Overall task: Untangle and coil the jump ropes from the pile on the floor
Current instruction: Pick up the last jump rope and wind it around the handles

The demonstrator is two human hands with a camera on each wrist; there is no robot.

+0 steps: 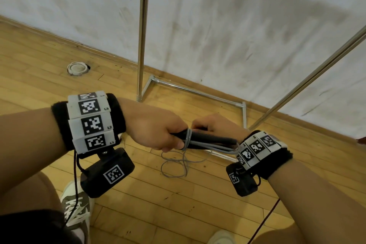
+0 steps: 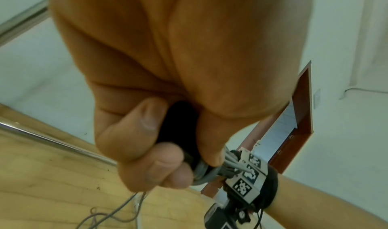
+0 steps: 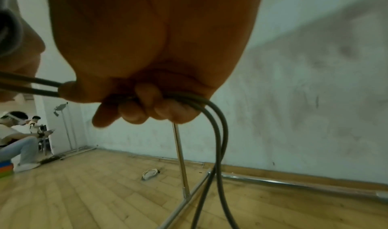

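Metal rack point(image 1: 143, 31) stood against the scuffed white wall point(image 1: 237, 25); its base frame lay on the wood floor point(image 1: 39, 77) directly beyond the hands. A round white floor fitting point(image 1: 77, 68) sat left of the rack's upright post. Loose grey cord point(image 1: 175, 164) trailed in loops on the floor on the near side of the rack base, below the hands. A shoe point(image 1: 76, 210) showed nearer still, at lower left. In the right wrist view another seated person point(image 3: 19, 138) was visible far left of the rack.

Jump rope bundle point(image 1: 206, 141) was held in the air in front of the rack base: black handles and grey cord strands lay together, long axis roughly level, running left to right and dipping slightly toward the right wrist. A few cord turns wrapped crosswise around the bundle (just beside the left knuckles).

Left hand point(image 1: 156, 127) clenched around the bundle's left end. Right hand point(image 1: 215, 125) gripped cord strands, fingers point(image 3: 136, 113) curled over them, two strands hanging down.
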